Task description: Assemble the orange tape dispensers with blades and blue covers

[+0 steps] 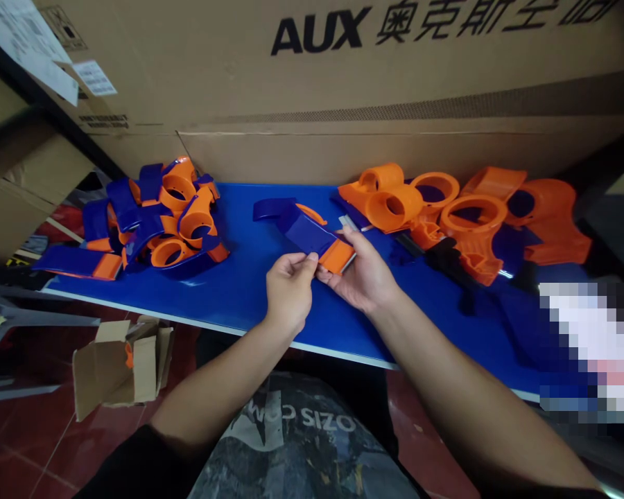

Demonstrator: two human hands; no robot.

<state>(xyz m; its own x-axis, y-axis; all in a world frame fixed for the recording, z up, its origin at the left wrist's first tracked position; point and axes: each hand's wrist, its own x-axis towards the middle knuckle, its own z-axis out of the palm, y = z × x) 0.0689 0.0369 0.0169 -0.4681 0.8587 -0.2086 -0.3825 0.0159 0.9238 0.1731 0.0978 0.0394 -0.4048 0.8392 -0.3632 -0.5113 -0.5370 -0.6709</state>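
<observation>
Held over the blue table is a plastic packing-tape dispenser point(306, 232), dark blue with an orange end piece. My right hand point(367, 277) is wrapped around its near right side, with the thumb along the orange end. My left hand point(291, 291) is closed in a pinch at the left corner of that orange end; whether a small part sits between these fingertips is hidden. A short silvery strip point(347, 222) shows just beyond my right thumb. Its contact with the dispenser cannot be made out.
Blue-and-orange tape dispensers point(174, 253) are heaped at the left of the table point(244, 291). On the right lie several orange dispenser frames point(473, 215) and black parts point(442, 256). A large AUX carton point(343, 90) stands behind. An open cardboard box point(104, 371) rests on the floor.
</observation>
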